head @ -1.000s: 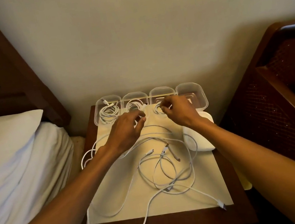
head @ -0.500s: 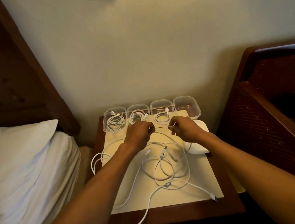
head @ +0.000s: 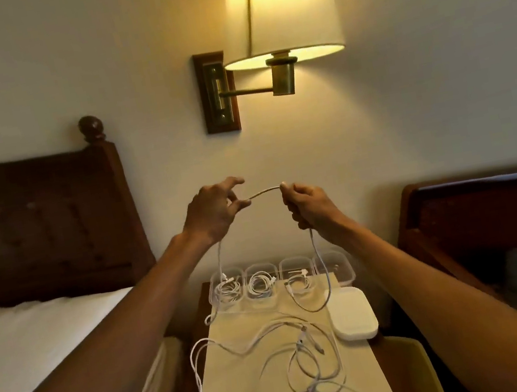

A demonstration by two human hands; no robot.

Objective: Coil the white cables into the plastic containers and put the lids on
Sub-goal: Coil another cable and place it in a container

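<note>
A white cable (head: 265, 191) stretches between my two raised hands, high above the nightstand. My left hand (head: 214, 208) pinches one part of it between thumb and fingers; my right hand (head: 307, 206) grips the other part in a curled fist. Both ends of the cable hang down toward the table. A row of clear plastic containers (head: 346, 279) stands at the back of the nightstand; three hold coiled white cables (head: 260, 285), the right one looks empty. More loose white cables (head: 306, 356) lie tangled on the cream mat (head: 235, 383). A stack of white lids (head: 352, 317) sits at the right.
The dark wooden nightstand (head: 200, 313) stands between a bed with white sheets (head: 33, 339) on the left and a dark wooden chair (head: 496, 223) on the right. A lit wall lamp (head: 277, 9) hangs overhead on the wall.
Both hands have risen from just above the mat to well above the table, lifting the cable with them. The view has tilted up so the lamp shows.
</note>
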